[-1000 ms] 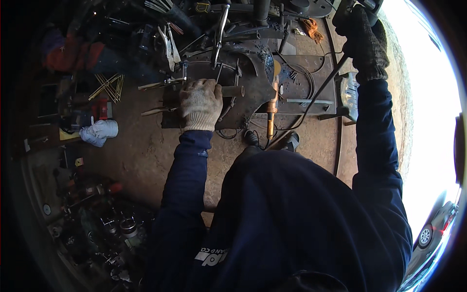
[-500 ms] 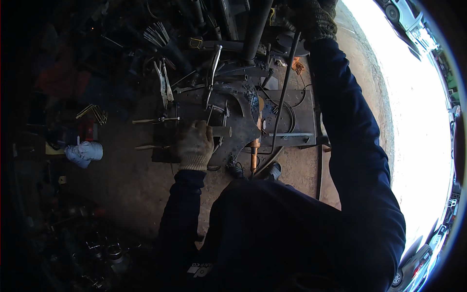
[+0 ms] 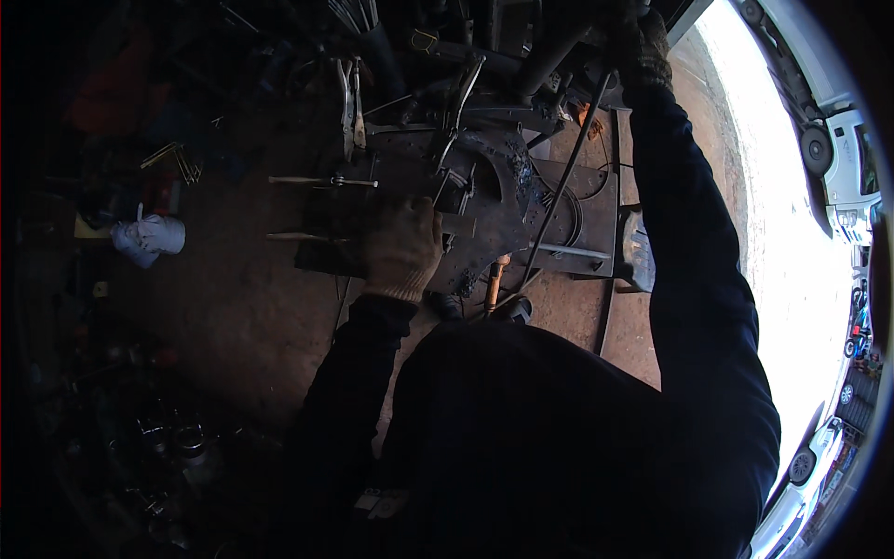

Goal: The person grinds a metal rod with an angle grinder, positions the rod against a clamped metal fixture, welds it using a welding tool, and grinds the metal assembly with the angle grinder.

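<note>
My left hand (image 3: 406, 252), in a knitted work glove, is closed over the bench's left part. A short grey flat metal piece (image 3: 459, 225) sticks out to the right of its fingers. A dark curved metal plate (image 3: 498, 224) lies beside it. My right hand (image 3: 643, 51), also gloved, is raised at the top edge at the end of my outstretched arm. Its fingers are lost in the dark, and what it holds cannot be made out. A dark rod or hose (image 3: 570, 172) runs down from near it across the bench. An orange-brown handle (image 3: 497, 282) shows below the plate.
Locking pliers (image 3: 352, 107) and a second pair (image 3: 460, 104) stand at the bench's far side. A hammer-like tool (image 3: 324, 181) lies to the left. Thin rods (image 3: 354, 14) fill a dark holder. A coiled cable (image 3: 570, 219) rests right. A white vehicle (image 3: 846, 158) stands outside.
The view has shifted, and the bench sits further right and higher in it. The plate now covers the upper part of the orange-brown handle. My left hand stays closed; my right stays raised.
</note>
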### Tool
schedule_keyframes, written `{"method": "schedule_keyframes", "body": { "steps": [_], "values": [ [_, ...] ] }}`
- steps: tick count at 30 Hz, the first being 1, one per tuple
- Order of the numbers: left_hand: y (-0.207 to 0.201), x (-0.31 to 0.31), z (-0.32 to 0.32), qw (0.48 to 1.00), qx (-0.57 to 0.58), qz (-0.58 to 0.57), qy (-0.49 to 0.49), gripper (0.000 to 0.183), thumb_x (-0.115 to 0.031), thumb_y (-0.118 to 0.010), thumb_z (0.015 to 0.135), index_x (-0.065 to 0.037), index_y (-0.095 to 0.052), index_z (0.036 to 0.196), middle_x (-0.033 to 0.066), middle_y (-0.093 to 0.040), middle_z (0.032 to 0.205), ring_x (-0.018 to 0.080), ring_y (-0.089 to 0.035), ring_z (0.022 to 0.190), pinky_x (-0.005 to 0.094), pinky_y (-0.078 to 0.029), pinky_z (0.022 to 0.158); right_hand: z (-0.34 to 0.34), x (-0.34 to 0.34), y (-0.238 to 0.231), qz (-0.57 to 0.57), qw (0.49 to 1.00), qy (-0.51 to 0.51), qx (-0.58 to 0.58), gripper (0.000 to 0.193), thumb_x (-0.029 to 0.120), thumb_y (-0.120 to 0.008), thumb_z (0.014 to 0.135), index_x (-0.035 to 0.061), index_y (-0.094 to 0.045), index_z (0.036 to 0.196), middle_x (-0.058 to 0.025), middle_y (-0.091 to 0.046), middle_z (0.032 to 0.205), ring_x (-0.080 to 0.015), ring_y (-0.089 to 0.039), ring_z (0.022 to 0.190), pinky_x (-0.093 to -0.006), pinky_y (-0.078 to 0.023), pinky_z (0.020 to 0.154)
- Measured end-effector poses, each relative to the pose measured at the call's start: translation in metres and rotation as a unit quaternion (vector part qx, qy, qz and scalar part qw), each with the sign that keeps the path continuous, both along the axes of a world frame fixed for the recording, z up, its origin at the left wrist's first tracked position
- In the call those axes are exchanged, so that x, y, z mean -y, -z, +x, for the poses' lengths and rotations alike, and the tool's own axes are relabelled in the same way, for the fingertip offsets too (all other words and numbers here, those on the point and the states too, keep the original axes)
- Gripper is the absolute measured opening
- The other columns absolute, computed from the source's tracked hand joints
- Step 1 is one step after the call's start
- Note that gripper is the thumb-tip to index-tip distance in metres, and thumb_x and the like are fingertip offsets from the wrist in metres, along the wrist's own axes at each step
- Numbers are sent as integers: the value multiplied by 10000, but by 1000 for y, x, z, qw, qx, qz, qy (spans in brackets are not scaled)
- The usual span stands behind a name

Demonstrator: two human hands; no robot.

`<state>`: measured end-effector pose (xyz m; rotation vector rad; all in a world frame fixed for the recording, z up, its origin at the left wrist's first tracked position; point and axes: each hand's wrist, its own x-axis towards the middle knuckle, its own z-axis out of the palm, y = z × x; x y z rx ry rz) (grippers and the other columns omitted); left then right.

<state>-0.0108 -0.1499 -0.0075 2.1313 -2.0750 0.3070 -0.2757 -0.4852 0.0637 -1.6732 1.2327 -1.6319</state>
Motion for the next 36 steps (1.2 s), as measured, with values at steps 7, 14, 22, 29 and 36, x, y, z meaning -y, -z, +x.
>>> {"method": "schedule_keyframes", "body": {
  "steps": [7, 14, 22, 29, 36],
  "values": [
    [-6, -4, 7, 1000, 6, 23, -15, 241, -367, -619, 961, -130, -658, 982, 60, -662, 953, 243, -695, 814, 401, -582, 658, 20, -52, -21, 56, 992, 66, -94, 437, 444, -626, 991, 39, -616, 1155, -58, -667, 867, -168, -625, 793, -345, -501, 693],
    [-2, -5, 9, 999, -27, 24, 25, 206, -308, -639, 965, -109, -670, 1009, 65, -666, 952, 245, -707, 835, 401, -600, 672, 81, -142, 32, -22, 999, 4, 47, 487, 244, -745, 931, -25, -567, 1296, -114, -684, 1146, -205, -652, 1076, -356, -515, 944],
    [-3, 2, 20, 995, -14, 34, 88, 234, -302, -670, 956, -95, -678, 1063, 77, -705, 1012, 236, -730, 802, 350, -612, 631, 40, -226, 118, 133, 985, 1, 105, 416, 144, -704, 963, -21, -563, 1318, -114, -678, 1154, -177, -666, 1025, -320, -540, 912],
    [-5, 8, 27, 989, 14, 26, 144, 299, -306, -683, 952, -90, -662, 1158, 82, -669, 1068, 234, -710, 967, 384, -630, 703, -93, -335, 193, 352, 917, 185, 19, 486, 260, -717, 946, -39, -583, 1305, -153, -693, 1148, -213, -673, 1030, -341, -536, 888],
    [-8, 7, 25, 983, 39, 72, 164, 315, -298, -662, 970, -70, -656, 1188, 101, -657, 1087, 239, -708, 983, 387, -631, 709, -112, -449, 250, 500, 818, 227, -173, 517, 345, -694, 910, 6, -625, 1296, -192, -678, 1246, -341, -631, 1195, -423, -478, 1026]
  ]
}}
